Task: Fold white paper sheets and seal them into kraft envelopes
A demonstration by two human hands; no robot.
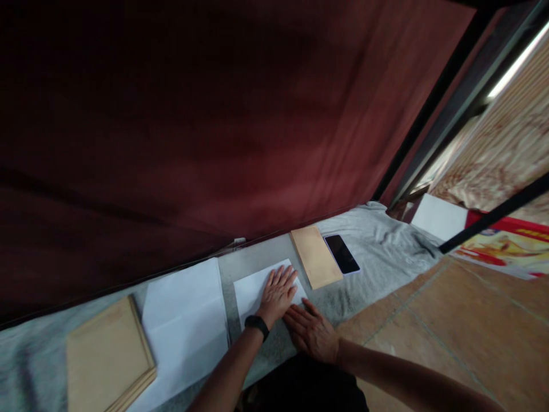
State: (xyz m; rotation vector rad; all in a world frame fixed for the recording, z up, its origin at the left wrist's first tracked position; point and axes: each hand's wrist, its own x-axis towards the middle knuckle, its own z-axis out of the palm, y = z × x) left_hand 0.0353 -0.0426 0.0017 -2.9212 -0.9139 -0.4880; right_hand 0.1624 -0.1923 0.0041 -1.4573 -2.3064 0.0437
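Note:
A white sheet of paper [251,293], seemingly folded to a smaller size, lies on a grey cloth. My left hand [278,293], with a dark band at the wrist, rests flat on top of it with fingers stretched out. Beside it my right hand [315,333] lies low at the sheet's near right corner, fingers extended and touching its edge. Neither hand grasps anything. A brown envelope [316,256] lies just right of the sheet. Larger white sheets [186,320] with a crease across them are on the left.
A stack of brown envelopes [109,355] overlaps the large sheets at far left. A phone [342,253] lies right of the single envelope on the grey cloth [377,246]. Dark red fabric [240,126] rises behind. Right are a tiled floor [472,320] and a colourful box [506,246].

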